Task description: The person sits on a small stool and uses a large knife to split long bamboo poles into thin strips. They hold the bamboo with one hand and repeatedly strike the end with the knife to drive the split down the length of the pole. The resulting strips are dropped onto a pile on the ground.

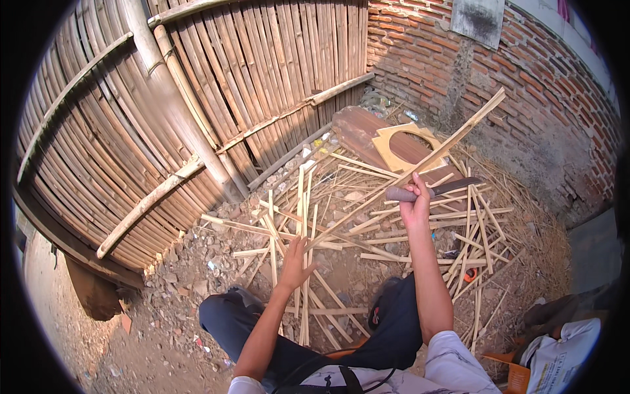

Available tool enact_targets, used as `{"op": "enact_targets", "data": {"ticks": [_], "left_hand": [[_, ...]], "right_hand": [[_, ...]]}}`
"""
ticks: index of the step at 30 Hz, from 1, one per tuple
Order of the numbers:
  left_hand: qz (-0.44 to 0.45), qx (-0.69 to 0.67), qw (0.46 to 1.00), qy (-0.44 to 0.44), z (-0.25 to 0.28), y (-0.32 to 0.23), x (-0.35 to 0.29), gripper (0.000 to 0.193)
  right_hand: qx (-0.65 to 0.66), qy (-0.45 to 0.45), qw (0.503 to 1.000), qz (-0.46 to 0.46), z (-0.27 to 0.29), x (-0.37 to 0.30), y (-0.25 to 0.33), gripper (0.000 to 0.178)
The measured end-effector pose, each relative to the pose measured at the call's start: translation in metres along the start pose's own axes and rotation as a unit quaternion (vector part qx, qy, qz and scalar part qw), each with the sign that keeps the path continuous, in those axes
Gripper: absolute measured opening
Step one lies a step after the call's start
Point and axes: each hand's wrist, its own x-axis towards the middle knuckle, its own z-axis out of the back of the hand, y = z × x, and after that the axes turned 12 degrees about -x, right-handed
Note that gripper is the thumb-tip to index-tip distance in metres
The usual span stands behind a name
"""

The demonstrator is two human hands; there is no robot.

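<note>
My right hand (416,205) is closed round the wrapped handle of a machete (459,186), its dark blade pointing right. A long split bamboo strip (459,133) slants past the fingers of that hand, from upper right down toward my left hand; whether those fingers also grip it I cannot tell. My left hand (294,266) is open, thumb spread from the fingers, beside the lower end of the long strip. Just beyond its fingertips lie several loose bamboo strips (302,203); whether it touches them is unclear.
Bamboo strips lie scattered over stony ground between my knees and to the right. Ahead are a brown board (359,134) and a yellowish panel with a round hole (382,152). A bamboo fence (262,72) stands left, a brick wall (525,98) right. A white sack (564,358) lies at lower right.
</note>
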Motion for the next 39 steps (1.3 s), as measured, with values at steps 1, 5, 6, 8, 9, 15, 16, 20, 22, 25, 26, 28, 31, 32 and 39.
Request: {"op": "enact_targets", "data": {"ticks": [1, 5, 6, 8, 9, 15, 16, 20, 22, 25, 26, 28, 31, 32, 39], "left_hand": [[0.001, -0.029, 1.000, 0.005, 0.010, -0.003, 0.004, 0.082], [0.022, -0.069, 0.997, 0.008, 0.036, -0.025, 0.010, 0.069], [0.012, -0.063, 0.998, 0.000, 0.037, -0.022, 0.008, 0.065], [-0.009, -0.051, 0.999, -0.016, 0.038, -0.017, 0.005, 0.057], [0.035, -0.049, 0.998, 0.005, 0.039, -0.022, 0.007, 0.052], [0.118, -0.045, 0.982, 0.143, 0.046, -0.038, 0.004, 0.039], [0.117, -0.090, 0.977, 0.152, 0.045, -0.035, -0.001, 0.042], [0.163, -0.225, 0.944, 0.180, 0.039, -0.028, -0.009, 0.051], [0.228, -0.249, 0.921, 0.194, 0.037, -0.043, -0.012, 0.051], [0.312, -0.314, 0.871, 0.213, 0.033, -0.057, -0.025, 0.052], [0.337, -0.340, 0.850, 0.218, 0.033, -0.059, -0.030, 0.052], [0.340, -0.358, 0.845, 0.204, 0.034, -0.067, -0.035, 0.050], [0.274, -0.248, 0.917, 0.151, 0.066, -0.091, -0.043, 0.046], [0.230, -0.185, 0.947, 0.125, 0.088, -0.102, -0.039, 0.045], [0.199, 0.131, 0.968, 0.075, 0.234, -0.175, -0.036, 0.043]], "right_hand": [[0.009, -0.018, 1.000, -0.007, 0.004, 0.002, 0.005, 0.019], [0.042, -0.034, 0.998, -0.025, 0.036, 0.016, 0.027, 0.017], [0.047, -0.031, 0.998, -0.028, 0.037, 0.017, 0.030, 0.017], [0.066, -0.028, 0.996, -0.044, 0.041, 0.018, 0.035, 0.019], [0.068, -0.034, 0.996, -0.050, 0.043, 0.019, 0.040, 0.019], [0.001, -0.066, 0.996, -0.052, 0.048, 0.020, 0.050, 0.026], [-0.018, -0.073, 0.996, -0.053, 0.048, 0.020, 0.051, 0.026], [-0.088, -0.100, 0.989, -0.060, 0.068, 0.026, 0.055, 0.025], [-0.155, -0.111, 0.981, -0.022, 0.085, 0.028, 0.055, 0.027], [-0.270, -0.126, 0.954, 0.039, 0.078, 0.013, 0.048, 0.028], [-0.309, -0.131, 0.940, 0.060, 0.068, 0.005, 0.045, 0.028], [-0.382, -0.115, 0.915, 0.056, 0.063, -0.007, 0.045, 0.027], [-0.464, -0.082, 0.881, 0.039, 0.070, -0.018, 0.042, 0.027], [-0.485, -0.068, 0.871, 0.037, 0.072, -0.018, 0.043, 0.027], [-0.477, -0.009, 0.878, -0.032, 0.057, -0.029, 0.028, 0.022]]}}
